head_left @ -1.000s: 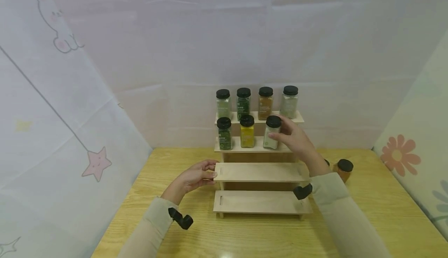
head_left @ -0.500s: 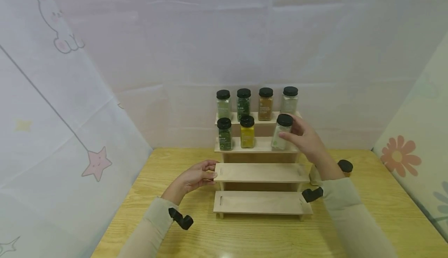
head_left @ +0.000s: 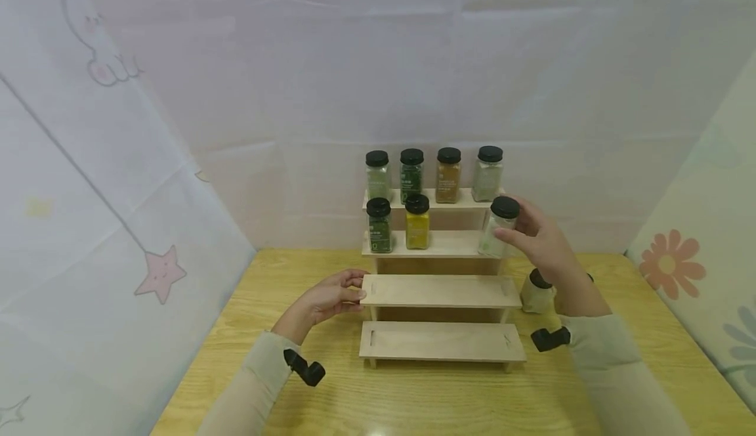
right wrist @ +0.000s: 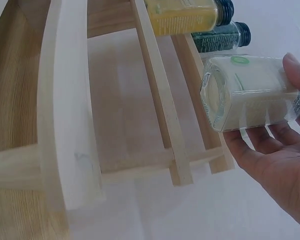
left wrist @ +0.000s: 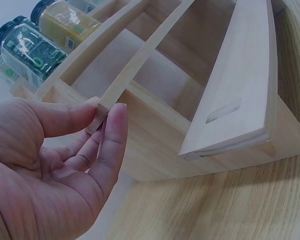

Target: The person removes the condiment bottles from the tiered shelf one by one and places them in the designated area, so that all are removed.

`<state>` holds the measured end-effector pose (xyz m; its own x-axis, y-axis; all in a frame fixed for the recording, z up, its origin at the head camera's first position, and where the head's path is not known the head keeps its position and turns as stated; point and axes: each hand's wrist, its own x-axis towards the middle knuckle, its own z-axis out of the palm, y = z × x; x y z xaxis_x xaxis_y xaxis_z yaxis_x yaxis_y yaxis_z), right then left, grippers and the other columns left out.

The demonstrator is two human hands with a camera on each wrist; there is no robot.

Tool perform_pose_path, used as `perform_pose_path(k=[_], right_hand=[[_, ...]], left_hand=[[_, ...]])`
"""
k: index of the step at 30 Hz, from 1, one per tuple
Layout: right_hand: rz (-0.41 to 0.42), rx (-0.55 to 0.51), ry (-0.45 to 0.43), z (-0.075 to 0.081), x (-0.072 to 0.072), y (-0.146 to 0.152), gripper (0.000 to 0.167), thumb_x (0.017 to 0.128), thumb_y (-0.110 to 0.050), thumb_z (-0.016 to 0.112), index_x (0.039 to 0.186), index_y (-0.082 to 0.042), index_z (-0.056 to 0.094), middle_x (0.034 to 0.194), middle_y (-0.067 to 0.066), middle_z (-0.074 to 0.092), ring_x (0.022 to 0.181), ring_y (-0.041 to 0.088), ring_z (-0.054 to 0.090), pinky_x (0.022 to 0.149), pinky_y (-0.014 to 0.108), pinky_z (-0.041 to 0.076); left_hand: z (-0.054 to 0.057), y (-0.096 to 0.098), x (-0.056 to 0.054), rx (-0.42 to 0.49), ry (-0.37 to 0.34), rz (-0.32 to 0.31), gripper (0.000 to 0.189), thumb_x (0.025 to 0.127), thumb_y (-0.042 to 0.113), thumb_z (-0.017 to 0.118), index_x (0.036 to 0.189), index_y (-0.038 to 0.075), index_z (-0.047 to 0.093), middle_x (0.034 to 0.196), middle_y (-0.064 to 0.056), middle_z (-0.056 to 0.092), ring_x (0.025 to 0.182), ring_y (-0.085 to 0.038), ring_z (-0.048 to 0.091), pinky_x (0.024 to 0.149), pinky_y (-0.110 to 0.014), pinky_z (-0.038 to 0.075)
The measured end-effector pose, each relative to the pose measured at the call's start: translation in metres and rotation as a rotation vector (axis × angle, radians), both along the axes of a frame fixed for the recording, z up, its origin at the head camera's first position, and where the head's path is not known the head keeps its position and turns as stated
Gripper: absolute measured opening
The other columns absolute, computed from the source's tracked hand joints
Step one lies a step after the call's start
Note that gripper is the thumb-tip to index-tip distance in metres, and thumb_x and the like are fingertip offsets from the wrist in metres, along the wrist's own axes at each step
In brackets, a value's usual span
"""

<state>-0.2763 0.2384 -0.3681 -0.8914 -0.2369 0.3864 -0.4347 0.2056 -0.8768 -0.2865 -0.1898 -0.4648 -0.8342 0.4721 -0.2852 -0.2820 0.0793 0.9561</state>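
— State of your hands?
— Nearest, your left hand (head_left: 327,301) pinches the left edge of the smooth pale-wood rack (head_left: 440,291); farther, your right hand (head_left: 545,243) grips the jar (right wrist: 252,92)
— Its lie?
— By the second-highest shelf's (head_left: 451,244) right edge, left of your nearer right hand, long axis leaning rightward; squared clear glass

The right wrist view's edge cuts off the held jar (right wrist: 252,92).
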Motion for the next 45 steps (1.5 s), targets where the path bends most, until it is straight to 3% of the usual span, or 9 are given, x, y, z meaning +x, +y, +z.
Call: perform_pose_path(k=[5,11,21,26,30,39,42,45], right_hand=[[-0.047,0.009,-0.019,0.002,0.007,0.010,0.062,0.097,-0.009,0.069,0.153,-0.016,0.044,0.129,-0.012,0.061,0.094,0.011,0.059,0.081,0.019,0.052],[-0.103,0.091,-0.036,0.004,0.017,0.023,0.062,0.098,-0.016,0.069,0.154,-0.021,0.043,0.129,-0.013,0.059,0.099,0.009,0.061,0.083,0.017,0.051],[-0.065,0.003,-0.018,-0.001,0.027,0.046,0.061,0.097,0.002,0.065,0.152,-0.014,0.045,0.131,-0.009,0.060,0.105,0.005,0.063,0.085,0.015,0.052],[-0.077,0.050,-0.021,-0.003,0.031,0.057,0.062,0.098,0.000,0.064,0.154,-0.016,0.042,0.131,-0.011,0.057,0.102,0.004,0.062,0.082,0.015,0.052],[-0.133,0.113,-0.032,-0.005,0.034,0.065,0.064,0.099,-0.006,0.065,0.155,-0.023,0.041,0.126,-0.015,0.056,0.100,0.002,0.061,0.080,0.014,0.052],[-0.119,0.062,-0.031,-0.015,0.040,0.083,0.067,0.098,0.002,0.063,0.157,-0.021,0.039,0.137,-0.021,0.053,0.112,-0.005,0.059,0.084,0.010,0.051],[-0.148,0.106,-0.034,-0.016,0.043,0.090,0.069,0.099,-0.002,0.063,0.159,-0.023,0.036,0.133,-0.021,0.054,0.108,-0.006,0.060,0.082,0.010,0.051],[-0.244,0.221,-0.057,-0.016,0.047,0.098,0.070,0.100,-0.015,0.067,0.159,-0.032,0.034,0.121,-0.028,0.056,0.102,-0.011,0.058,0.077,0.007,0.048]], left_hand=[[0.000,-0.001,0.000,-0.002,0.000,0.002,0.066,0.100,0.003,0.062,0.156,0.002,0.029,0.130,-0.014,0.041,0.089,-0.019,0.055,0.099,-0.046,0.055],[0.001,-0.001,0.001,0.003,0.003,-0.006,0.065,0.100,0.003,0.062,0.156,0.001,0.029,0.126,-0.012,0.041,0.089,-0.018,0.055,0.102,-0.048,0.053],[0.001,-0.001,0.000,0.006,-0.001,-0.002,0.064,0.099,0.002,0.062,0.155,0.002,0.032,0.128,-0.014,0.042,0.088,-0.019,0.056,0.096,-0.042,0.057],[0.000,-0.001,0.000,0.005,0.010,-0.014,0.063,0.100,0.002,0.061,0.155,0.001,0.030,0.128,-0.014,0.043,0.090,-0.019,0.057,0.097,-0.042,0.056],[-0.001,-0.002,-0.001,0.009,0.012,-0.020,0.063,0.100,0.002,0.061,0.155,0.000,0.030,0.125,-0.013,0.043,0.089,-0.018,0.056,0.097,-0.042,0.056],[-0.003,-0.002,-0.002,0.012,0.010,-0.024,0.065,0.100,0.003,0.061,0.156,0.000,0.028,0.125,-0.012,0.042,0.089,-0.017,0.054,0.097,-0.042,0.056],[-0.003,-0.002,-0.001,0.012,0.010,-0.025,0.065,0.100,0.003,0.061,0.156,0.001,0.029,0.125,-0.012,0.042,0.089,-0.017,0.055,0.099,-0.044,0.055],[-0.002,-0.002,-0.001,0.009,0.014,-0.022,0.063,0.100,0.002,0.061,0.155,0.002,0.030,0.124,-0.012,0.043,0.088,-0.017,0.055,0.100,-0.046,0.054]])
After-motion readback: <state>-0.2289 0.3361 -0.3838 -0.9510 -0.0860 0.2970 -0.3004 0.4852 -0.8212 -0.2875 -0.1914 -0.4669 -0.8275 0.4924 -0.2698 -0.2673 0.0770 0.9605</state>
